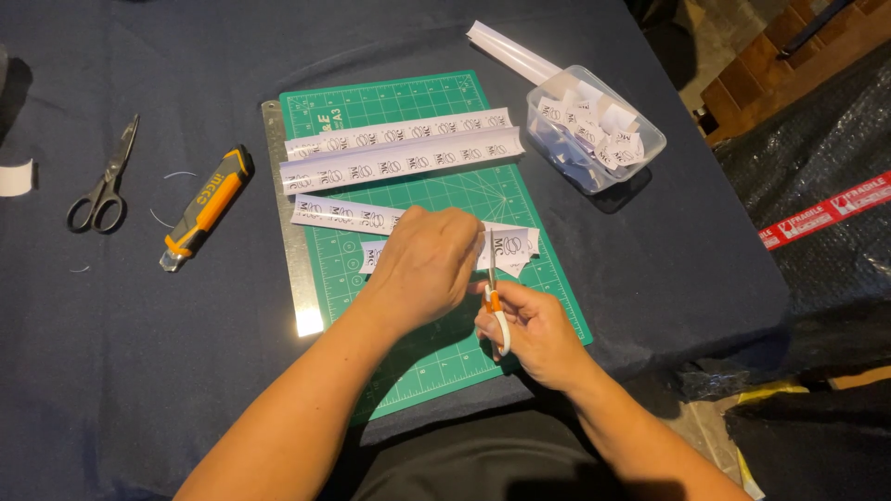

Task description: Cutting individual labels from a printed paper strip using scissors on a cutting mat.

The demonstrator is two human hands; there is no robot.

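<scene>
My right hand [534,332] grips a small pair of scissors [493,292] with orange and white handles, blades pointing up at a white printed paper strip [512,248]. My left hand [429,264] is closed over that strip and holds it just above a green cutting mat [399,111]. Small cut paper labels [371,255] lie on the mat beside the left hand. Three long printed strips [399,158] lie across the mat farther away.
A clear plastic tub [594,130] of cut labels stands at the right of the mat. A metal ruler [288,232] lies along the mat's left edge. An orange utility knife [204,206] and grey scissors [104,181] rest on the dark cloth at left.
</scene>
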